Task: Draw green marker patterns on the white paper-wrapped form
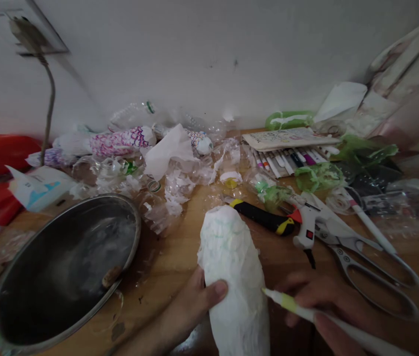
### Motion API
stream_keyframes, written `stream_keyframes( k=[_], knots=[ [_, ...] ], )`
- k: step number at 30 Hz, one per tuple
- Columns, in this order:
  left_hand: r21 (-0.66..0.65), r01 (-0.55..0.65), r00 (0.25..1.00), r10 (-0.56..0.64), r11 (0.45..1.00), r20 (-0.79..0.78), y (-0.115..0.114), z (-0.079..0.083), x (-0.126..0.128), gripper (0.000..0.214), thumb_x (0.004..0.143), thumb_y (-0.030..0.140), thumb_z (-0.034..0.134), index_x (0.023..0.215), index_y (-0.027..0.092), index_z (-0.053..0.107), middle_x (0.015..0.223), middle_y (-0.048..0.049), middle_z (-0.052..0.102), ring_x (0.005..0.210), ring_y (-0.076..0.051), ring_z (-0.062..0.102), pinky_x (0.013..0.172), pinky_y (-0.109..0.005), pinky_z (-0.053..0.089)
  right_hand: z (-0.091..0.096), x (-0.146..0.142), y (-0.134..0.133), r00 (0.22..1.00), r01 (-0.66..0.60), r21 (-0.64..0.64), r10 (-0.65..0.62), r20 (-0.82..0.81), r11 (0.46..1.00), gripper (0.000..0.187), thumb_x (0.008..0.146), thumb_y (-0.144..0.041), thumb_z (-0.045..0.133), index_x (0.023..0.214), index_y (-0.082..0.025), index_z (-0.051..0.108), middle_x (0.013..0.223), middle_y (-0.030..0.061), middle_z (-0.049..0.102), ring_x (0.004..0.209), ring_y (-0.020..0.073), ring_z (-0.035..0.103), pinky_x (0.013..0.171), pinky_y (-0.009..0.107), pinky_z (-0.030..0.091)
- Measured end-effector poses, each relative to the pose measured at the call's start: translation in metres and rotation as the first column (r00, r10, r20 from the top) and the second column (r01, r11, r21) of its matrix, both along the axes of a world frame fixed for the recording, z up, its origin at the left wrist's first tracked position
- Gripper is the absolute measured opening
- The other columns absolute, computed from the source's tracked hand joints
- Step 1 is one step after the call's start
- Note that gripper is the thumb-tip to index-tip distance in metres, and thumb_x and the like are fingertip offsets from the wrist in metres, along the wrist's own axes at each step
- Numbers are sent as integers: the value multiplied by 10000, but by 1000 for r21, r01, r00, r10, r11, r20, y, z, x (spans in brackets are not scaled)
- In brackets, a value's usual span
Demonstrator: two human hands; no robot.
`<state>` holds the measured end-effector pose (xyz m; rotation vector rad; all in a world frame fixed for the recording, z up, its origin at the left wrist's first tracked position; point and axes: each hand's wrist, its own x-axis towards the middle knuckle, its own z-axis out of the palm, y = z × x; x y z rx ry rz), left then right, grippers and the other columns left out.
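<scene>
Steadying, apparently, a white paper-covered form [233, 277] over the near wooden surface [179, 247], left hand [201, 296] clasps its side; right hand [330, 291] grips a yellow-tipped marker [288, 301] pen-fashion, angled toward it, contact unclear.

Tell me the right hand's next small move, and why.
Probably press the yellow-tipped pen lightly onto the white form: the right hand holds its bare tip at the form's side, contact unclear, while the left hand grips the form.
</scene>
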<state>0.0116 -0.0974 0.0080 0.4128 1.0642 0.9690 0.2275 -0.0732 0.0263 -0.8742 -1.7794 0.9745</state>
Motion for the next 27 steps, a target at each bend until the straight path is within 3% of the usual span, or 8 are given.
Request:
stream_keyframes(
  k=[4, 10, 13, 16, 21, 27],
  knots=[
    [-31, 9, 1000, -10, 999, -20, -2, -3, 0, 538, 572, 541, 807, 1000, 236, 693, 912, -23, 762, 944, -307, 691, 858, -440, 490, 4, 0, 5, 999, -25, 34, 26, -37, 999, 144, 963, -354, 460, 961, -274, 579, 591, -5, 688, 662, 183, 727, 572, 237, 595],
    [-59, 39, 999, -41, 998, -23, 1, -4, 0, 661, 524, 556, 840, 1061, 224, 644, 996, -71, 747, 953, -297, 690, 856, -409, 523, 0, -1, 6, 987, -158, 97, 156, 27, 983, 157, 953, -260, 436, 1062, -269, 549, 675, 9, 734, 709, 179, 722, 614, 259, 598],
    [-51, 29, 999, -30, 998, -21, 2, -1, 1, 667, 510, 573, 839, 1048, 225, 654, 993, -69, 749, 958, -305, 688, 863, -420, 518, 0, -2, 8, 992, -122, 163, 116, 45, 979, 164, 905, -204, 485, 1043, -249, 560, 672, 9, 734, 663, 158, 714, 600, 223, 586],
    [-55, 11, 1000, -12, 998, -13, 2, 1, 1, 634, 501, 581, 839, 1008, 234, 683, 970, -63, 752, 936, -307, 694, 863, -430, 517, -2, -2, 6, 989, -139, 103, 132, 69, 985, 184, 886, -162, 508, 1037, -258, 552, 752, 20, 751, 677, 145, 718, 576, 200, 575],
    [-29, -5, 999, 7, 1000, 44, 1, -2, 0, 539, 537, 560, 831, 964, 250, 719, 896, -49, 764, 913, -313, 702, 875, -466, 504, -5, -2, 5, 999, -21, 125, 25, -28, 992, 132, 935, -286, 468, 943, -264, 598, 604, -9, 697, 654, 161, 701, 564, 220, 569],
    [-20, -23, 998, 25, 1000, 66, -2, -6, -2, 501, 591, 528, 814, 995, 246, 723, 903, -47, 770, 1070, -350, 652, 904, -471, 483, 7, -2, 17, 1000, 15, -4, -15, -2, 1000, 139, 944, -345, 524, 891, -270, 627, 593, -35, 689, 558, 108, 695, 540, 139, 573]
  ],
)
